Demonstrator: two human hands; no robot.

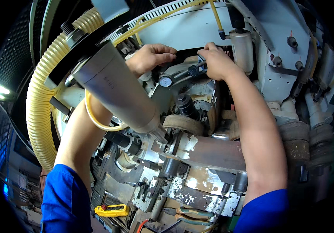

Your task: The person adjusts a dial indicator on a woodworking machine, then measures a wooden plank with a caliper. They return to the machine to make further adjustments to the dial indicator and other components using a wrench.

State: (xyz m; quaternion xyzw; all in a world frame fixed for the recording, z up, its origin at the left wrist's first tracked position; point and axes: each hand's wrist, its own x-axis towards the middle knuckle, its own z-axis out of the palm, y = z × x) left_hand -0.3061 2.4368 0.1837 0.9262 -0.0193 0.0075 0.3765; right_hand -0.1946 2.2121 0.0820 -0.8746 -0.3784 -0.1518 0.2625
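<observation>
At the near edge, a yellow button box [112, 210] is seen on the near left of the dial gauge [165, 81], and pliers [196, 212] are seen on its near right. Closer in, a worn round wheel [182, 123] is set on the gauge's near side, and a large grey cylinder [114, 85] is slanted past its left. The gauge is placed just to the near side of the left hand [148, 59]. Its bar [181, 75] is directed to the far right, past a black knob [193, 70], toward the right hand [218, 64]. This slant is judged the deciding relation: the dial is found nearer the left hand, the bar's far end nearer the right. The left fingers are drawn together, apart from the dial; whether anything is pinched cannot be told. The right fingers are curled beside a blue piece [201, 59]; whether it is gripped cannot be told. Beyond the gauge, a pale panel [186, 29] is seen; a canister [241, 50] is mounted to the gauge's far right.
</observation>
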